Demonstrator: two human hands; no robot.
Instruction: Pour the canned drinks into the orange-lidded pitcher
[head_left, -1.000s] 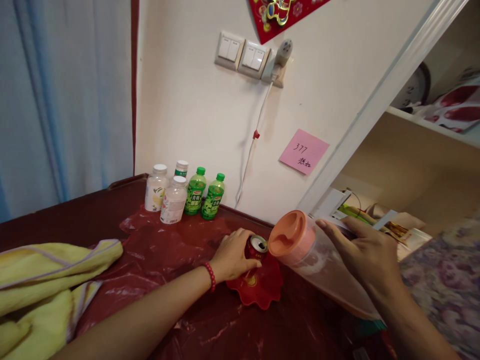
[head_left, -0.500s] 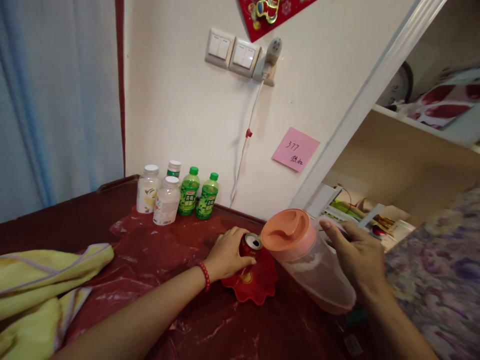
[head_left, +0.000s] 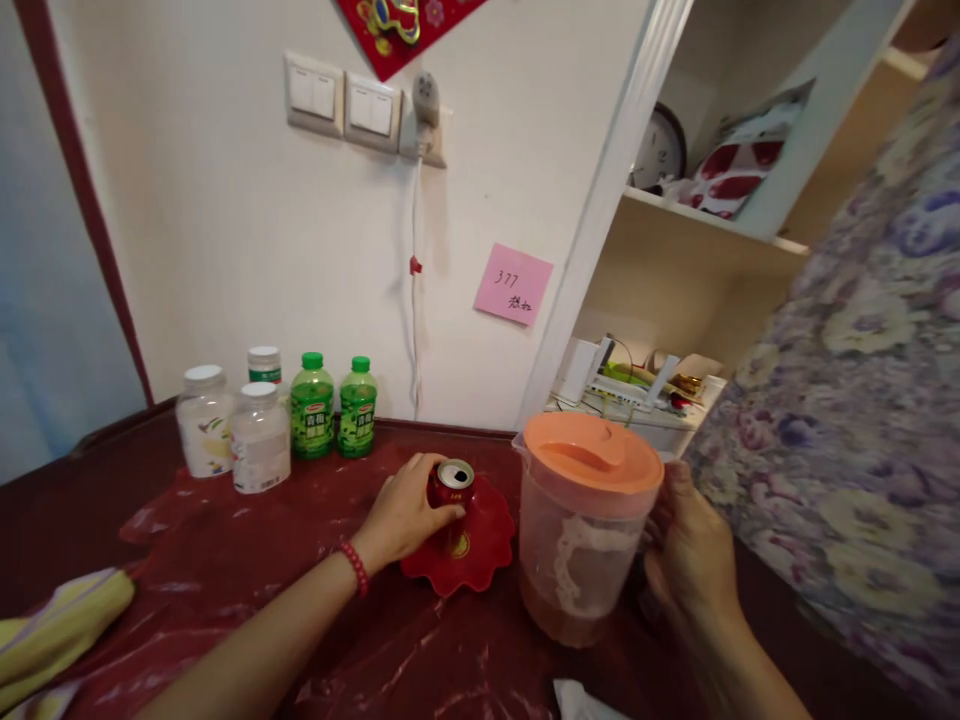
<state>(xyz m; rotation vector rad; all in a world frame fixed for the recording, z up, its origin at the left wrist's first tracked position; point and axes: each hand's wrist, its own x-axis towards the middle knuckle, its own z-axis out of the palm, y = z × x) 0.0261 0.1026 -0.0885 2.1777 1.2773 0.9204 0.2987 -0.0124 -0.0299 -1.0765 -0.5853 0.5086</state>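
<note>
My left hand [head_left: 407, 512], with a red bead bracelet at the wrist, is wrapped round an opened red drink can [head_left: 455, 484]. Beneath the can lies a red scallop-edged dish [head_left: 491, 540]. To the right, a clear plastic pitcher [head_left: 577, 560] with an orange lid [head_left: 581, 450] is upright, with a little brownish liquid low inside. My right hand [head_left: 694, 545] is closed round the pitcher's handle side; the handle itself is mostly hidden by the fingers. Whether the pitcher's base touches the table is hard to tell.
White jars [head_left: 260, 440] and two green-capped bottles [head_left: 312, 408] stand at the back left by the wall. A yellow towel [head_left: 67, 635] lies at the left front on the plastic-covered table [head_left: 225, 600]. Floral curtain [head_left: 855, 420] hangs at the right; a white cable [head_left: 415, 330] runs down the wall.
The pitcher has gone from tilted towards the can to upright, with my right hand turning along with it. My left hand stays on the can. The whole view has shifted right.
</note>
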